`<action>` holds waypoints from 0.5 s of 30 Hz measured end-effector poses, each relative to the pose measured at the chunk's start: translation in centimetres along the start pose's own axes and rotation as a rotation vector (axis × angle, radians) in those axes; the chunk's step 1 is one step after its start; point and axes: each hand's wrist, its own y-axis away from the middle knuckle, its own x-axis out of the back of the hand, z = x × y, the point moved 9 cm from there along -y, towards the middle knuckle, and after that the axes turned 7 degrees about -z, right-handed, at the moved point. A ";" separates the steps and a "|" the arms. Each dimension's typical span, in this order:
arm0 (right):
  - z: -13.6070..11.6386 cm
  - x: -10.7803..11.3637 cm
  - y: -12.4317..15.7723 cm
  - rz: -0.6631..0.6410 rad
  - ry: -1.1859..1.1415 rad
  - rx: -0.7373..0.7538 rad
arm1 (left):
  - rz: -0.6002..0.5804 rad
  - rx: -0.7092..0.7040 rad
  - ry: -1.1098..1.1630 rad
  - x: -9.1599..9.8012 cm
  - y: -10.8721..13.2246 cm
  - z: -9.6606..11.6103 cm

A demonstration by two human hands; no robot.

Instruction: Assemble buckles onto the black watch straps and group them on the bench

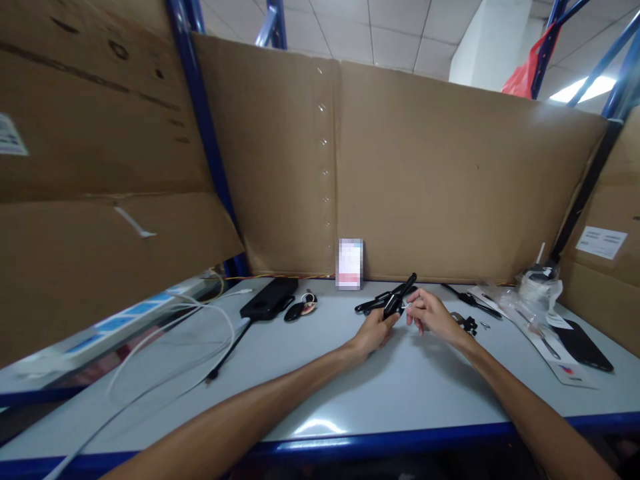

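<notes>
1. Got the left hand (373,331) wrapped around a slim black tool (394,304), tilted with the far end up and to the right, near the middle of the table (350,403).
2. Using the right hand (427,317) for the fiddly bit: fingertips pinched on a small pale piece (405,306) right next to the tool. Way too tiny to tell what kind.
3. Seeing more black pieces (367,308) on the table just behind the left hand, plus small dark parts (470,325) beside the right wrist and some tiny metal bits (485,325) right by those.
4. Now for containers: spotting a clear plastic bag (537,293) over at the right, bunched around something cup-like with a straw (541,252) poking up. Can't tell about any contents in there.
5. Also seeing a printed card (575,379) in front of that bag, with a slim utensil-like thing (551,347) lying along it. Can't say if sealed in or loose.
6. Hanging up top right, on the blue rack: a red bag (524,77). Can't see inside.
7. Boxed in at the back by a big cardboard panel (430,173), with a blurred-out phone (350,265) propped upright against it.
8. Over on the left, seeing a black case (270,299), apparently closed, with a white cable (233,333) looping near it.
</notes>
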 end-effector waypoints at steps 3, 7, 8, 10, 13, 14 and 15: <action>-0.5 -0.4 0.2 -0.002 0.065 0.002 | -0.003 0.001 -0.024 0.0 -0.2 -0.1; -1.6 -0.5 0.6 0.012 0.237 0.027 | 0.006 0.005 -0.012 0.2 -0.4 -0.2; -1.8 -0.5 0.7 0.017 0.270 0.034 | 0.010 0.007 -0.010 0.2 -0.4 -0.2; -1.9 -0.5 0.7 0.026 0.320 0.041 | 0.010 0.010 -0.009 0.2 -0.3 -0.2; -2.0 -0.3 0.7 0.056 0.401 0.055 | 0.011 0.022 0.000 0.2 -0.2 -0.3; -2.2 -0.3 0.7 0.070 0.431 0.066 | 0.013 0.024 0.006 0.2 -0.2 -0.3; -2.4 -0.3 0.7 0.082 0.458 0.080 | 0.014 0.026 0.009 0.3 -0.3 -0.4</action>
